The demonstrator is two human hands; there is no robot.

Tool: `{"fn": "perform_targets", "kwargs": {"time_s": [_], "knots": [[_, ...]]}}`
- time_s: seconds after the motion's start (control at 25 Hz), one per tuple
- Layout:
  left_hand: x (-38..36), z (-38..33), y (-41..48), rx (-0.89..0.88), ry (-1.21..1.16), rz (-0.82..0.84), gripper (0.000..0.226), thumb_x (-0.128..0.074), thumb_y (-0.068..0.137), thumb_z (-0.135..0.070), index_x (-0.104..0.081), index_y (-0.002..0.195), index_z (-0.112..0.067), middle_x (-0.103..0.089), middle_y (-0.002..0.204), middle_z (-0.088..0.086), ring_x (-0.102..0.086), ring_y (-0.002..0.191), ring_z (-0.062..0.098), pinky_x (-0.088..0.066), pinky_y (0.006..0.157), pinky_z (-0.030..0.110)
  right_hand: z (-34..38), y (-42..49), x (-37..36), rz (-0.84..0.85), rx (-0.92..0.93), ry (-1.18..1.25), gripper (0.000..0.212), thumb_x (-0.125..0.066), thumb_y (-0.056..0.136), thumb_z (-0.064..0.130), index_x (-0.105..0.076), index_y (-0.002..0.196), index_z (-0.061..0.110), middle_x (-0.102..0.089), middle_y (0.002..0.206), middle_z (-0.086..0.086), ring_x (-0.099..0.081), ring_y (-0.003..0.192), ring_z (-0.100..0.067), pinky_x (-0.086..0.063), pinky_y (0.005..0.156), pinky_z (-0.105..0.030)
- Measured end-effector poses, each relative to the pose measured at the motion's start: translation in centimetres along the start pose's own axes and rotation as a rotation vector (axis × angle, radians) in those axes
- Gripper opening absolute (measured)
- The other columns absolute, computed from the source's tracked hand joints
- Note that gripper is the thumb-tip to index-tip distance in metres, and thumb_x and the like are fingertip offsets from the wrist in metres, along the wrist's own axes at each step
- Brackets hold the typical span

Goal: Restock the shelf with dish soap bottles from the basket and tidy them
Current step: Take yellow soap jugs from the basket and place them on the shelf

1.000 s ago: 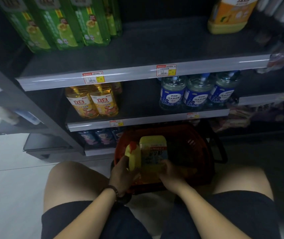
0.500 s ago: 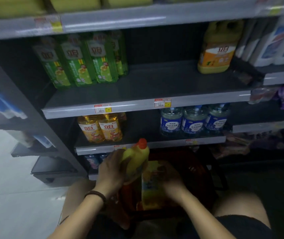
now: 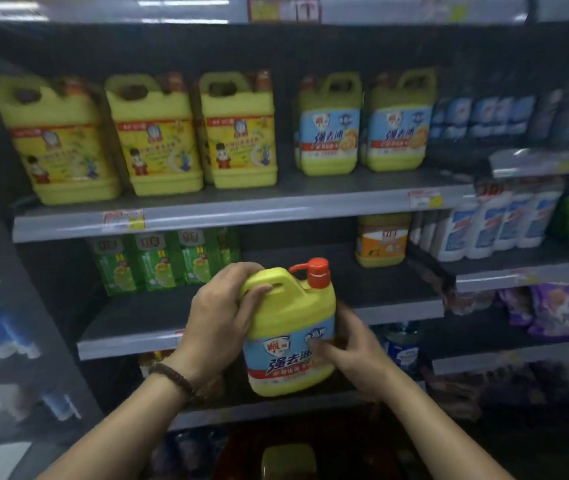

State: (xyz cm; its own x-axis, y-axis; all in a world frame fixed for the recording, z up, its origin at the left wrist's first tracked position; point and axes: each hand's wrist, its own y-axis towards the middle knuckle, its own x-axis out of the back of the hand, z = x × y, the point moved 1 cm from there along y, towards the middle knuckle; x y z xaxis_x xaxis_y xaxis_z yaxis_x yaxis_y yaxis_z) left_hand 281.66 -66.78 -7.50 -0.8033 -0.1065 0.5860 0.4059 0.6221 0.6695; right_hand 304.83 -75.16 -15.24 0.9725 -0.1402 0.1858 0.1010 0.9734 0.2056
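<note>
Held jug: a squat yellow plastic dish soap jug [image 3: 290, 327] with a moulded loop handle, a red pump cap and a glossy blue-and-red label. It is upright in the air before the front edge of the middle shelf [image 3: 397, 310] and touches no shelf.
Left hand: the left hand [image 3: 220, 317] grips the handle, fingers curled through the loop. A dark beaded bracelet [image 3: 172, 375] circles the wrist.
Right hand: the right hand [image 3: 349, 344], blurred, clasps the jug's lower right side, thumb on the label and fingers behind.
Upper shelf: the upper shelf [image 3: 276, 209] is a flat grey board with a pale price rail. Two matching blue-label jugs [image 3: 330, 133] stand side by side toward its right end, and three yellow-label jugs [image 3: 155, 133] toward its left end.
Middle shelf: slim green bottles [image 3: 158, 258] stand at the back left corner, and a blocky orange-label jug [image 3: 381, 240] at the back right.
Basket: a dark red basket [image 3: 352, 445] sits low in shadow, with a yellow container [image 3: 288, 460] inside it.
</note>
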Motion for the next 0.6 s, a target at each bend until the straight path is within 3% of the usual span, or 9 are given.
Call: {"fn": "perform_targets", "kwargs": {"time_s": [0.2,0.36,0.48,0.6], "knots": [[1.7,-4.1,8.1,-0.092,-0.097,-0.036,0.043,-0.053,0.098,-0.053,-0.068,0.125,-0.022,-0.066,0.116,-0.013,-0.060,0.106,-0.001,-0.055,0.088,0.025,6.8,2.4,4.2,-0.111,0.127,0.012,0.055,-0.089,0.086,0.022,-0.062,0.134,0.017,-0.077,0.126,-0.006,-0.076,0.115,-0.025,-0.065,0.091,-0.049],[3.0,-6.4,14.0,-0.131,-0.212,0.015,0.049,-0.062,0.097,-0.049,-0.059,0.141,-0.027,-0.059,0.126,-0.015,-0.064,0.100,0.004,-0.062,0.081,0.027,11.4,4.8,7.7,-0.208,0.193,0.075,0.056,-0.092,0.083,0.023,-0.065,0.130,0.009,-0.078,0.122,-0.011,-0.078,0.110,-0.029,-0.066,0.085,-0.047],[2.2,-6.8,16.8,0.037,-0.395,0.254,0.065,-0.077,0.091,-0.040,-0.044,0.148,-0.033,-0.061,0.127,-0.017,-0.070,0.104,-0.001,-0.064,0.076,0.023,14.7,7.2,10.5,-0.294,0.192,0.109,0.052,-0.092,0.082,0.030,-0.068,0.125,0.013,-0.080,0.118,-0.009,-0.080,0.102,-0.027,-0.067,0.078,-0.042],[0.2,-6.4,19.1,0.211,-0.531,0.402,0.061,-0.085,0.086,-0.030,-0.050,0.136,-0.031,-0.073,0.122,-0.006,-0.075,0.105,0.002,-0.066,0.081,0.030,17.5,10.6,12.8,-0.316,0.165,0.113,0.044,-0.083,0.088,0.024,-0.066,0.126,0.011,-0.081,0.116,-0.011,-0.081,0.099,-0.029,-0.068,0.078,-0.044]]}}
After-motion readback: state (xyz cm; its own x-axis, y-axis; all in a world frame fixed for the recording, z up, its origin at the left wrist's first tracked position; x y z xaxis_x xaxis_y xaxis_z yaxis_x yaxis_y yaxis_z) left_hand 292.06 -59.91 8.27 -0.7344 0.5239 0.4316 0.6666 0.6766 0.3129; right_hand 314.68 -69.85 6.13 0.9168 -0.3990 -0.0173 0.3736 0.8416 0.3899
